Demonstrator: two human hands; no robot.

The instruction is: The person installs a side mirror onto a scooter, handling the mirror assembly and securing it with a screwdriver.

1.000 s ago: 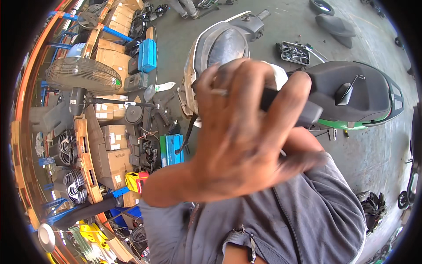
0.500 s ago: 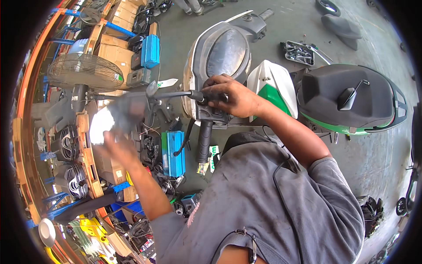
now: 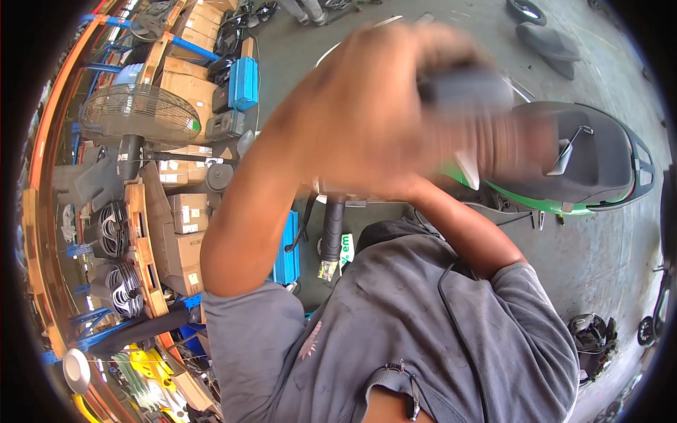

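Note:
My left hand [image 3: 381,113] is raised high in front of the camera, badly smeared by motion, around a blurred dark object [image 3: 465,88] that I cannot make out. It covers most of the scooter's front. My right forearm [image 3: 458,229] reaches in from the right toward the handlebar, with that hand mostly hidden behind the left; its fingers do not show. The handlebar grip [image 3: 331,236] points down toward my body. The black seat with green bodywork [image 3: 592,162] lies to the right, with a mirror [image 3: 563,155] on it.
On the left are shelving with cartons [image 3: 187,254], a pedestal fan [image 3: 137,113] and blue cases [image 3: 243,81]. A loose seat [image 3: 543,46] and a tyre [image 3: 525,13] lie at the back right. Another person's legs [image 3: 303,10] show at the top.
My left hand was high at first, dropped to the lower left with a mirror, and has now swung up and right across the scooter. My right hand, seen at the handlebar earlier, is now hidden.

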